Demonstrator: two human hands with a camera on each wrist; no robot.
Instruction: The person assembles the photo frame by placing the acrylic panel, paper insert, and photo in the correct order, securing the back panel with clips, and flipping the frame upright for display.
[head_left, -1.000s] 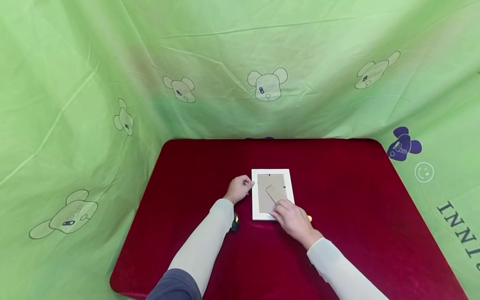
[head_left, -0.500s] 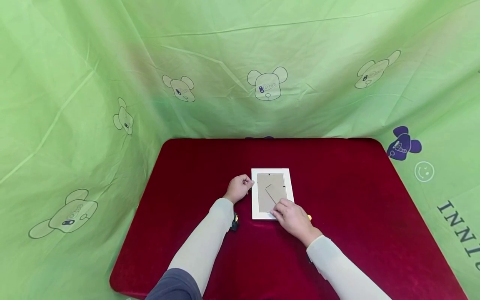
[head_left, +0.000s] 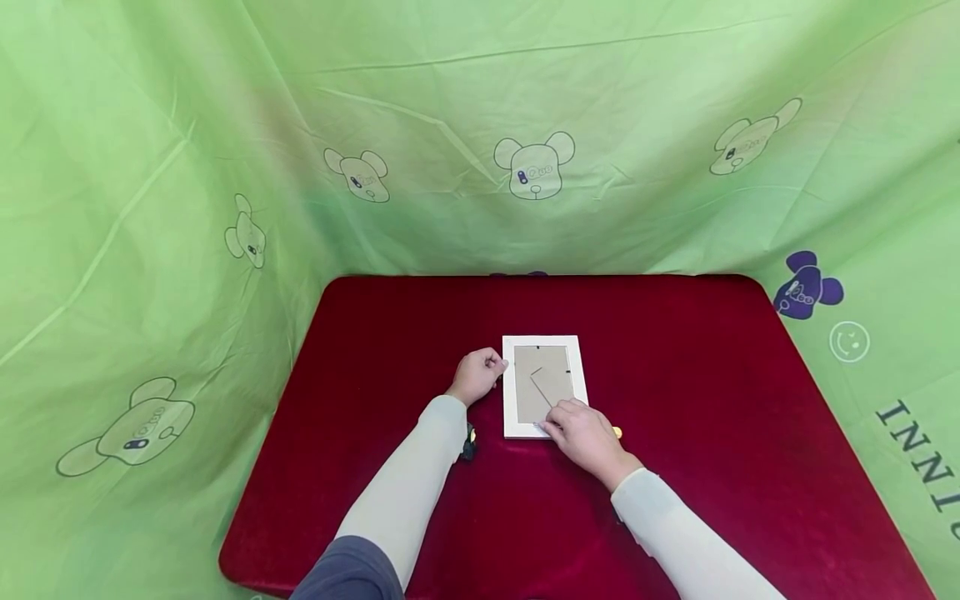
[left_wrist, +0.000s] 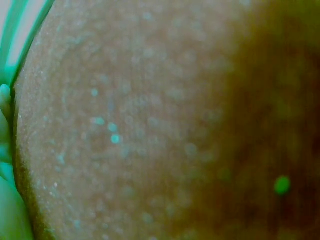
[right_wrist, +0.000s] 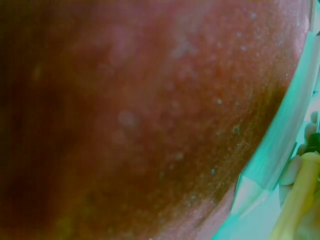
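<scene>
A white picture frame (head_left: 510, 400) lies back side up, its grey-brown backing (head_left: 551, 362) showing small dark tabs at the rim and a thin bent line. At the frame's left edge, my left hand (head_left: 475, 377) pinches the border with curled fingers; in the left wrist view only a strip of fingers (left_wrist: 7, 200) shows. My right hand (head_left: 588, 437) is over the lower right corner, curled round a tool's yellow handle (head_left: 617, 432). That handle (right_wrist: 300, 195), with a dark collar, shows in the right wrist view beside the frame's border (right_wrist: 280, 130). The tool's tip is hidden.
The frame lies on a dark red cloth-covered table (head_left: 405, 325) with rounded corners. Green curtains (head_left: 435, 233) with printed bear heads hang behind it and at both sides. A small dark object (head_left: 469, 442) sits at my left wrist.
Both hands keep nearly the same places on the frame. The whole head view has shifted very slightly.
</scene>
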